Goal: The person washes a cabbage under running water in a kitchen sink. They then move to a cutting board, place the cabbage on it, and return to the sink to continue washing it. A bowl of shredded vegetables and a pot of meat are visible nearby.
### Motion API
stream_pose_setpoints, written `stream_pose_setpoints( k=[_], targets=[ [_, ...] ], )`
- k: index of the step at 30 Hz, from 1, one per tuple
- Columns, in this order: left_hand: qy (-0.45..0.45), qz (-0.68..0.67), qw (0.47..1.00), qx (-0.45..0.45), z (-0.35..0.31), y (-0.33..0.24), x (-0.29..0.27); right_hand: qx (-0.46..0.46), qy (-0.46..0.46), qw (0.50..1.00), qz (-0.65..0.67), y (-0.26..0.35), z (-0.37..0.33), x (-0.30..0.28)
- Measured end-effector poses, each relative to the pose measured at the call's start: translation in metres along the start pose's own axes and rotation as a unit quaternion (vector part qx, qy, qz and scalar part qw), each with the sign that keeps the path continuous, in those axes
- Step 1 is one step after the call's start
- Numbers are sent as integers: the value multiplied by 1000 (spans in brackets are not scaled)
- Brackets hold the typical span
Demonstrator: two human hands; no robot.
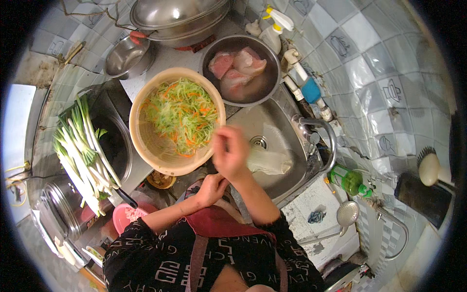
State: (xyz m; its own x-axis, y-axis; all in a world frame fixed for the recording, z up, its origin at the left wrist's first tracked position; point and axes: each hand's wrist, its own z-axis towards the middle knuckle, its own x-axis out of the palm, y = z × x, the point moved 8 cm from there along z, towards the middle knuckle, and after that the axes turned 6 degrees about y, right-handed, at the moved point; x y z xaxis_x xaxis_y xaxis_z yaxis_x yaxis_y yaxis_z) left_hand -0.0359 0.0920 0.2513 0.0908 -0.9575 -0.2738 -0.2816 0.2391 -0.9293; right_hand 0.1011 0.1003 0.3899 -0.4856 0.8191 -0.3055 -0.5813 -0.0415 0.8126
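Observation:
A cream plastic colander (138, 127) holds shredded green vegetable with orange shreds (182, 114). My right hand (231, 153) is at the colander's lower right rim, smeared by motion; its fingers look bent, but whether they hold anything is unclear. Close to my body, just below the right hand, my left hand (212, 190) is closed with its fingers curled in. Whatever it may hold is hidden. Right of my right hand, a pale translucent piece (269, 162), perhaps a bag or peel, lies in the steel sink (287, 182).
A grey basin (276, 73) of raw meat in water stands behind the sink beside a spray bottle (277, 29). The faucet (331, 141) arches at right. Spring onions (90, 155) lie left, near a black handle (126, 198). A steel bowl (127, 56) and lidded pot (177, 19) stand behind.

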Motion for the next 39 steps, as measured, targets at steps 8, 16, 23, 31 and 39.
stream_pose_setpoints(
  k=[8,16,23,31,39],
  targets=[
    [-18,30,986,162,-21,-94,-46,-46,256,936,-235,-24,-10,59],
    [-246,145,913,291,-22,-158,-93,-19,291,950,-115,-13,-18,73],
    [-220,178,930,236,-12,-151,-82,126,288,948,-51,-44,-64,39],
    [4,10,999,53,26,-51,-1,241,318,788,-468,-200,-204,-91],
    [308,-404,775,-375,36,100,138,387,366,800,-278,-208,-212,-88]
  ],
)
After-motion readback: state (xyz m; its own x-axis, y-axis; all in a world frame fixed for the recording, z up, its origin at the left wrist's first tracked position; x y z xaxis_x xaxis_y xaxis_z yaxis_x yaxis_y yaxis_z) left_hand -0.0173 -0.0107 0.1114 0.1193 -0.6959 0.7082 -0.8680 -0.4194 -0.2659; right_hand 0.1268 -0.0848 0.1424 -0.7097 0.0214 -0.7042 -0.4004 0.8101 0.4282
